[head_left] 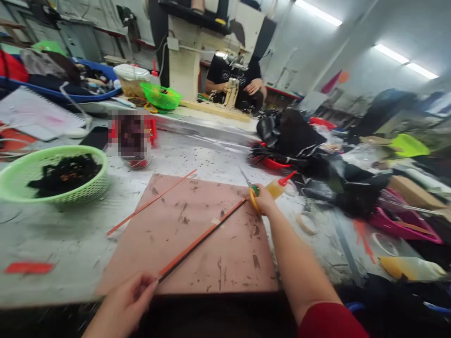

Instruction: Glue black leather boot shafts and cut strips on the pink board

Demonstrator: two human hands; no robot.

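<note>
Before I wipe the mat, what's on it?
On the mat: dark marks, a thin strip overhanging its edge, and a red-black strip held across it. What's beneath the strips is covered.

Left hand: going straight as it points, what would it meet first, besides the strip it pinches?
Along the orange-black strip, probably the small pale piece on it, then the yellow-handled scissors in the right hand; heights are unclear.

Workshop interior: the ceiling point(368, 26) is fitted with glowing tube lights point(319, 12); a pale wall point(102, 13) is seen beyond the light-grey table point(77, 246).
</note>
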